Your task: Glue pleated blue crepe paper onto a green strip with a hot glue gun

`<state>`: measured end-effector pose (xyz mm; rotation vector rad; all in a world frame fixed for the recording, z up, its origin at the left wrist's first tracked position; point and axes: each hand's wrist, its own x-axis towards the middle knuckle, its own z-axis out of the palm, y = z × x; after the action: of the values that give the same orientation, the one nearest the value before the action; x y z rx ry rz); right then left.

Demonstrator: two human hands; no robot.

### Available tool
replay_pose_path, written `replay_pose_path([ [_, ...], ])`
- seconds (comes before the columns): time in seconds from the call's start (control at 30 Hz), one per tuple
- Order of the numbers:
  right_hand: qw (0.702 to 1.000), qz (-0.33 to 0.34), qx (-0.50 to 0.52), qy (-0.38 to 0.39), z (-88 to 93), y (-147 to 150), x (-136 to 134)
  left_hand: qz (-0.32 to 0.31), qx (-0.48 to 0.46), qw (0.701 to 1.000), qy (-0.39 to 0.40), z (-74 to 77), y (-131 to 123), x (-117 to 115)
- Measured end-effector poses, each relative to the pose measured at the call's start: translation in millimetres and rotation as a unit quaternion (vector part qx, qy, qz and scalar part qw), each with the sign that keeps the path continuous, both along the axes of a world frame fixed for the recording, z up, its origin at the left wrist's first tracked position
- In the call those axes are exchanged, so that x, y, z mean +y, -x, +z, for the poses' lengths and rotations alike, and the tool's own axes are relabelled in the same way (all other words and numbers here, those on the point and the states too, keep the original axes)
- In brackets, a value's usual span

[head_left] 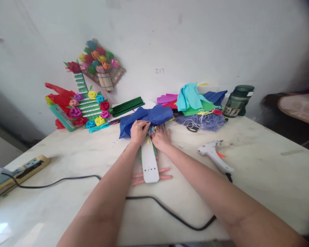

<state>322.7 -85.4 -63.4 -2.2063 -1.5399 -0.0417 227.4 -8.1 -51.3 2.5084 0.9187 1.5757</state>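
Observation:
A white guitar-neck-shaped piece [149, 161] lies on the table, its rounded near end dotted with small holes. Pink sticks [165, 177] stick out from under it on both sides, and green strips show along its edges. At its far end my left hand [139, 131] is closed in a pinch by the lower edge of a blue crepe paper sheet [158, 115]; what the fingertips hold is too small to make out. My right hand [161, 136] rests beside it, fingers stretched forward and apart, touching the piece's far end. Small colourful bits lie between the hands.
A white glue gun [213, 154] lies to the right, with black cable [170, 209] across the front. A power strip [21, 175] is at left. Behind stand a flower-decorated paper guitar [90, 106], coloured sheets [189, 97], purple shredded paper [208, 122] and a dark jar [238, 101].

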Motion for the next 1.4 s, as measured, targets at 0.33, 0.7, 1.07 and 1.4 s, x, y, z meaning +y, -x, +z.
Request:
replay_pose_path([
  [0.33,1.0,0.008,0.006,-0.011,6.4,10.2,7.6,-0.008,0.001,0.999,0.032,-1.6,0.3,0.5],
  [0.7,0.999,0.038,0.009,0.026,8.6,-2.6,1.5,-0.083,0.088,0.992,0.021,-0.6,10.2,5.5],
  [1.07,0.987,0.094,0.061,0.114,36.2,-35.6,-3.0,-0.072,0.163,0.984,0.002,-3.4,13.9,9.6],
  [1.4,0.988,0.012,0.141,-0.059,52.2,-52.2,-7.2,-0.015,0.203,0.979,-0.029,0.0,5.4,0.9],
])
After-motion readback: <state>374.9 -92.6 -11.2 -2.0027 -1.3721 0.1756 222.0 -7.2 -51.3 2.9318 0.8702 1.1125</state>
